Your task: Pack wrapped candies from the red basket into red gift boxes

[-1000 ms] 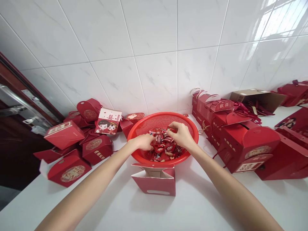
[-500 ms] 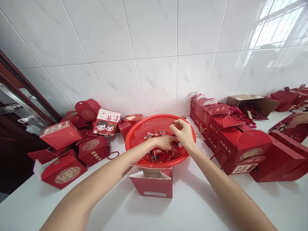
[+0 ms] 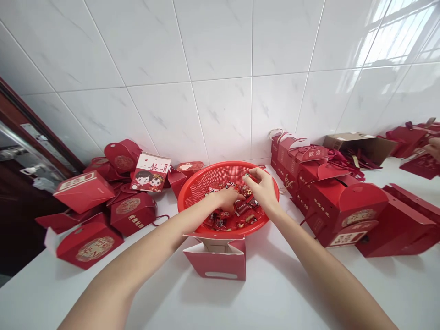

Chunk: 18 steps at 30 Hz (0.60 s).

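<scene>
We have our left hand down among the wrapped sweets in the red basket; its fingers are bent into the heap, and we cannot tell whether they grip one. Our right hand, over the basket's right side, pinches a small piece between thumb and fingertip. That hold looks slight, so the piece could slip if we loosen or twist the pinch. The open box stands upright on the white table, just in front of the basket, and our left forearm passes close by its flaps; a low sweep of that arm could nudge or tip it, as it is probably light. Its mouth is pinched by inward-folded sides, which could catch a sweet let go off-centre. The sweets' wrappers look glossy and crinkled, so they may slide over one another. The basket is round and perforated, with a smooth, broad rim that looks like plastic. The box is folded card, matt red outside and pale inside, while the boxes on the right have straight sides, rounded flaps and thin cords.
</scene>
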{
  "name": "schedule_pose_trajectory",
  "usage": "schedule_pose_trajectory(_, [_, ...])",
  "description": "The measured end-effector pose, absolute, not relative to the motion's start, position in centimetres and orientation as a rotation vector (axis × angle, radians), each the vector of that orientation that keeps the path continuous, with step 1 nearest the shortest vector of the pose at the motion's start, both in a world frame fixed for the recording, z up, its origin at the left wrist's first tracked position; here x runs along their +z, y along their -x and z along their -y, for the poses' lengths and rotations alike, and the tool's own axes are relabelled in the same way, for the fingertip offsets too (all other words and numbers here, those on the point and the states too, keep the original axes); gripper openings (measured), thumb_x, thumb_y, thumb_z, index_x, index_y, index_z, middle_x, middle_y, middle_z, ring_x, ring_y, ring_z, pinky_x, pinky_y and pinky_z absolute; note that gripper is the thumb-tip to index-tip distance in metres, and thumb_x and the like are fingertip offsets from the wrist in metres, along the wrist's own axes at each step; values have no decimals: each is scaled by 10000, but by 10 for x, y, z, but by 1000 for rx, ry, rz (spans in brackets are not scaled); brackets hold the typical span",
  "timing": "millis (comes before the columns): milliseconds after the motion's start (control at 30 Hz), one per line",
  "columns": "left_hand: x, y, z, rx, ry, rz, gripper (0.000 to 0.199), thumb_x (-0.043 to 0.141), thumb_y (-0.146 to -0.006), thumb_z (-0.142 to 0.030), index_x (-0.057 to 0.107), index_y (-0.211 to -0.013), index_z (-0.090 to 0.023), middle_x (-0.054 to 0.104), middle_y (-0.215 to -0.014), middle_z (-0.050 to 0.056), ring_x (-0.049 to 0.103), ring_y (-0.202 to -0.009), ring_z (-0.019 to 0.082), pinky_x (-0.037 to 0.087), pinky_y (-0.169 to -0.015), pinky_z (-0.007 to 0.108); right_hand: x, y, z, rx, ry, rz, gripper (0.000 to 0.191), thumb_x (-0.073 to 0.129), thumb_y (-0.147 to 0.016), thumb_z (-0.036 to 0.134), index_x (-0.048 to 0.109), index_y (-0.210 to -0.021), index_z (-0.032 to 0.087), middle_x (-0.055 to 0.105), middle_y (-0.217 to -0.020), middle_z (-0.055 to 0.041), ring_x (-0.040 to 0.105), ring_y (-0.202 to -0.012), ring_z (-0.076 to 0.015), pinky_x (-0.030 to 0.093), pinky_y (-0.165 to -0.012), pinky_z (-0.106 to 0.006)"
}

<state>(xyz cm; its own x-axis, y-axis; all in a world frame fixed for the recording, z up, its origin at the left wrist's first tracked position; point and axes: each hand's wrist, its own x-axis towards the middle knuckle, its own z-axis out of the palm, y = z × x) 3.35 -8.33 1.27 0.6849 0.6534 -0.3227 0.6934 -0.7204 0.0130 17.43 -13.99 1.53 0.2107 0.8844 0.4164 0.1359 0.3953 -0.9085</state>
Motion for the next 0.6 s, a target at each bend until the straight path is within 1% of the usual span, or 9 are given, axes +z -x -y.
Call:
schedule_pose_trajectory(67, [13, -36, 86, -523, -2771, -1125, 626, 755, -708, -217, 652, -1323, -269, 690, -1261, 114, 650, -1106, 350, 533, -896, 410, 15, -174, 140, 689, 1060, 1276, 196, 617, -747, 364, 627, -819, 182, 710, -912, -59, 651, -903, -230, 489, -859, -359])
schedule_pose_trajectory(167, [17, -37, 90, -583, -2737, -1172, 482, 761, -742, -310, 713, -1217, -241, 732, -1128, 113, 679, -996, 331, 522, -851, 390, 14, -175, 139, 688, 1076, 1282, 194, 623, -747, 363, 632, -822, 184, 710, -910, -53, 647, -894, -228, 486, -851, -357])
schedule_pose_trajectory(267, [23, -36, 93, -534, -2646, -1220, 340, 767, -731, -330, 760, -1053, -221, 750, -966, 79, 685, -828, 275, 501, -748, 333, 13, -175, 139, 690, 1076, 1287, 194, 624, -755, 367, 630, -823, 185, 707, -898, -46, 640, -875, -224, 479, -829, -353])
schedule_pose_trajectory(333, [26, -32, 93, -467, -2598, -1218, 211, 726, -762, -340, 762, -927, -214, 735, -834, 47, 657, -714, 229, 471, -675, 303, 13, -175, 138, 700, 1064, 1284, 197, 620, -760, 372, 622, -821, 184, 699, -884, -42, 634, -858, -219, 475, -812, -346])
schedule_pose_trajectory(367, [28, -29, 92, -429, -2569, -1211, 181, 701, -783, -369, 751, -857, -212, 714, -765, 32, 635, -664, 209, 452, -640, 291, 12, -175, 138, 707, 1058, 1282, 200, 618, -763, 375, 618, -821, 184, 695, -882, -42, 632, -857, -218, 474, -810, -345])
schedule_pose_trajectory(467, [30, -20, 89, -234, -2464, -1185, 303, 668, -784, -504, 675, -690, -216, 636, -623, -1, 574, -582, 177, 394, -557, 272, 12, -175, 137, 723, 1047, 1269, 217, 625, -762, 390, 609, -825, 183, 693, -910, -51, 633, -898, -226, 472, -837, -350])
schedule_pose_trajectory(533, [31, -13, 86, -16, -2375, -1169, 372, 677, -746, -570, 625, -646, -216, 599, -589, -11, 540, -560, 168, 356, -523, 271, 12, -175, 136, 730, 1045, 1272, 226, 629, -758, 398, 606, -829, 185, 694, -931, -58, 632, -927, -232, 471, -855, -354])
schedule_pose_trajectory(600, [32, -7, 85, 193, -2281, -1165, 427, 659, -743, -612, 571, -622, -212, 550, -564, -19, 493, -530, 155, 312, -498, 274, 12, -175, 136, 744, 1044, 1285, 229, 626, -756, 403, 608, -831, 187, 691, -929, -57, 628, -922, -230, 471, -847, -349])
